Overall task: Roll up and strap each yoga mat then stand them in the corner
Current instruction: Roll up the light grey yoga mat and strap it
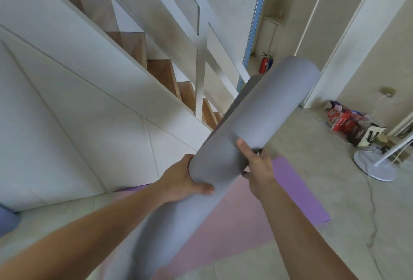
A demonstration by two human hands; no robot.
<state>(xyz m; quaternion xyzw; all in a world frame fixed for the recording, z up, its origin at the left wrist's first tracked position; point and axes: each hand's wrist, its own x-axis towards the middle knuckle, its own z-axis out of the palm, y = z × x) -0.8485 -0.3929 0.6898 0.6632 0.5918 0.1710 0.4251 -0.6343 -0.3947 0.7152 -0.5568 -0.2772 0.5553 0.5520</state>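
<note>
Both hands clasp the rolled grey mat (257, 121): left hand (185, 179) wraps it from eight o'clock, right hand (257, 163) from four; the roll points toward one o'clock.

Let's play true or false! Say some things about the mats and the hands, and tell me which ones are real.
1. Both hands, the left hand and the right hand, grip the grey mat. True.
2. The purple mat is rolled up. False: it lies flat on the floor.
3. A red fire extinguisher stands far back. True.
4. The grey mat stands upright in a corner. False: it is tilted in the person's hands.
</note>
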